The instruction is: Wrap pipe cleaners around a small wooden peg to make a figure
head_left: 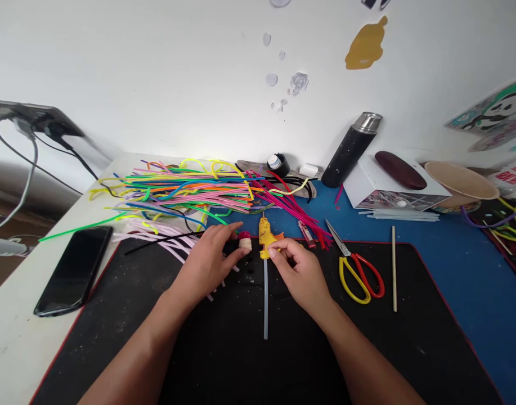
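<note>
A small red-and-cream bundle (245, 241), which looks wound from fuzzy stems, stands on the black mat. Beside it is my left hand (211, 253), its fingers apart and the thumb tip at the bundle's lower edge; whether they touch I cannot tell. A yellow hot glue gun (264, 232) lies with its nozzle toward the wall, a long translucent glue stick (265, 298) sticking out of its rear. My right hand (300, 267) is over the gun's handle side, thumb and forefinger pinched together by its rear end. Anything between those fingertips is too small to make out.
Colourful pipe cleaners (190, 188) are heaped along the wall. A phone (74, 270) lies at left. Scissors (357, 273) and a thin stick (394, 270) lie at right. Behind them are a black thermos (350, 152), a white box (367, 183) and spare glue sticks (403, 215).
</note>
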`<action>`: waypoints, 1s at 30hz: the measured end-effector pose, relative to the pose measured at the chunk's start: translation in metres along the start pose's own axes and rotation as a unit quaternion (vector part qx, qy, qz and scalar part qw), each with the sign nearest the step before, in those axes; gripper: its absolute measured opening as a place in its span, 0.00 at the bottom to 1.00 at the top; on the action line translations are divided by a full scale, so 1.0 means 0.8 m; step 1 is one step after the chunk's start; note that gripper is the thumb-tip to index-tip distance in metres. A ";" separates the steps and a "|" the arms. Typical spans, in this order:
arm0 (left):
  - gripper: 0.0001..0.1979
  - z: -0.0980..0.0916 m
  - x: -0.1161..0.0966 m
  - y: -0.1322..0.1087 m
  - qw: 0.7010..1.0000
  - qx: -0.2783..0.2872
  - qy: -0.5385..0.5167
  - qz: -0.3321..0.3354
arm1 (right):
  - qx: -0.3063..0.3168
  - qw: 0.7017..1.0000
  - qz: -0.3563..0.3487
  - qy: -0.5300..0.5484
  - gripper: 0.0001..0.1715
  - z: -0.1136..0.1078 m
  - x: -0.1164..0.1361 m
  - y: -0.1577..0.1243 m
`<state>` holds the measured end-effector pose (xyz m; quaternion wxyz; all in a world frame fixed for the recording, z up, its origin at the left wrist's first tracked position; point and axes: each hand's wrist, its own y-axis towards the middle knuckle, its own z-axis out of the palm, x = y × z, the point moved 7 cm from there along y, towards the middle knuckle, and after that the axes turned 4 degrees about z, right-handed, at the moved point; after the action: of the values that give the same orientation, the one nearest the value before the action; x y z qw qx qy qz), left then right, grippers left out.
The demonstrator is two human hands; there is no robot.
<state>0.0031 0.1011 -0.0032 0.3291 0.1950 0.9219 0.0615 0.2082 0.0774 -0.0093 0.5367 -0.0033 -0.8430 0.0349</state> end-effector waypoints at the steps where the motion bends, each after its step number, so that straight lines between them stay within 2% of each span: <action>1: 0.16 -0.008 -0.004 0.000 1.000 -0.014 -0.002 0.003 | -0.001 1.000 0.000 0.002 0.15 0.000 0.000 0.000; 3: 0.09 -0.020 -0.016 -0.002 0.999 -0.022 -0.014 0.018 | -0.001 1.000 0.002 0.004 0.16 0.000 -0.001 0.000; 4: 0.08 -0.022 -0.022 -0.003 0.999 -0.007 -0.025 0.024 | -0.001 1.000 0.003 0.004 0.16 0.000 -0.001 -0.001; 6: 0.06 -0.015 -0.034 -0.008 0.995 0.076 -0.047 0.040 | 0.003 1.000 0.003 0.003 0.16 0.000 -0.001 -0.003; 8: 0.06 -0.003 -0.043 -0.016 0.986 0.155 -0.024 0.051 | 0.005 1.000 0.000 0.002 0.15 0.000 0.001 -0.005; 10: 0.08 0.005 -0.046 -0.022 0.979 0.196 0.012 0.055 | 0.006 1.000 -0.006 -0.001 0.14 -0.001 0.005 -0.007; 14: 0.08 0.014 -0.046 -0.024 0.976 0.203 0.061 0.053 | -0.005 1.000 -0.023 -0.001 0.14 -0.005 0.014 -0.010; 21: 0.06 0.035 -0.046 -0.024 0.960 0.247 0.128 0.042 | -0.068 0.996 -0.027 0.049 0.13 -0.029 0.021 -0.008; 25: 0.07 0.036 -0.050 -0.022 0.952 0.279 0.127 0.013 | -0.107 0.991 -0.025 0.082 0.13 -0.047 0.022 -0.004; 30: 0.07 0.035 -0.051 -0.023 0.944 0.303 0.130 -0.006 | -0.122 0.989 -0.037 0.071 0.13 -0.055 0.022 -0.002</action>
<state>0.0436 0.0674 -0.0061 0.1319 0.2707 0.9328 -0.1978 0.2408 0.0788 0.0254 0.5917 -0.0402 -0.8004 -0.0878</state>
